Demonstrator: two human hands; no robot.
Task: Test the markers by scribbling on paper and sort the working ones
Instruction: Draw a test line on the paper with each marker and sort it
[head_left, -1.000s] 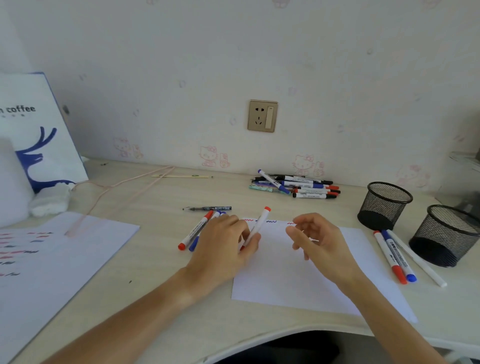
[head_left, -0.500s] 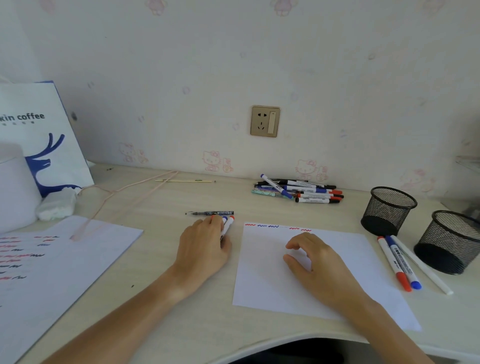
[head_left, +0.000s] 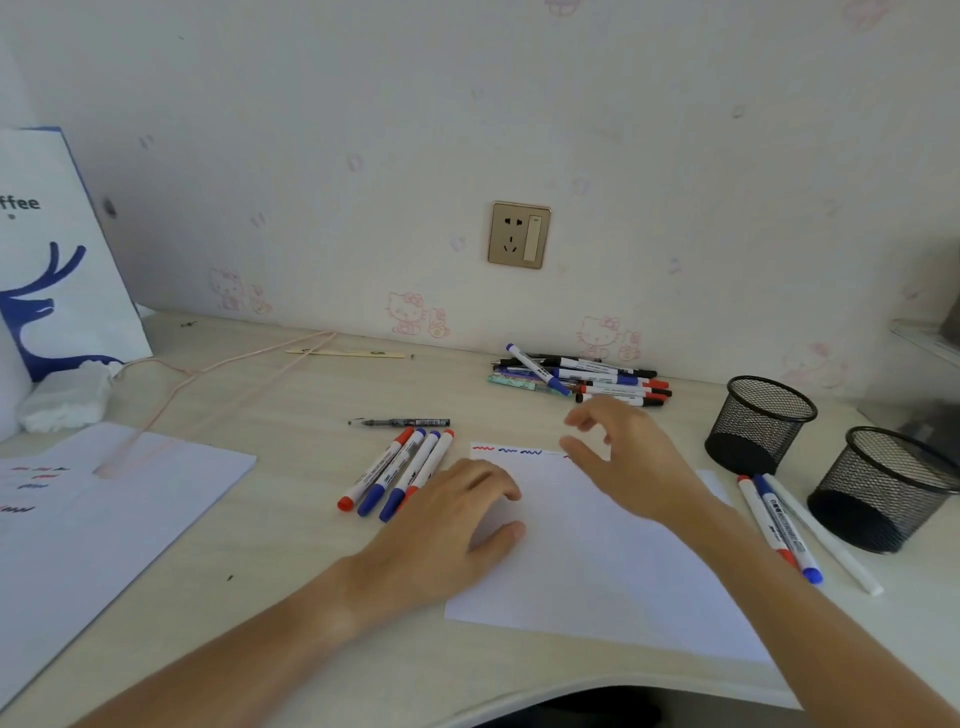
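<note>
Your left hand lies palm-down, fingers relaxed and loosely spread, fingertips on the left edge of the paper, holding nothing. Your right hand is raised over the paper's top edge, fingers spread wide, blurred, empty. Four sorted markers lie side by side just left of your left hand. Untested marker pile sits by the wall, just beyond your right fingertips. Three more markers lie right of the paper, beside two mesh cups.
</note>
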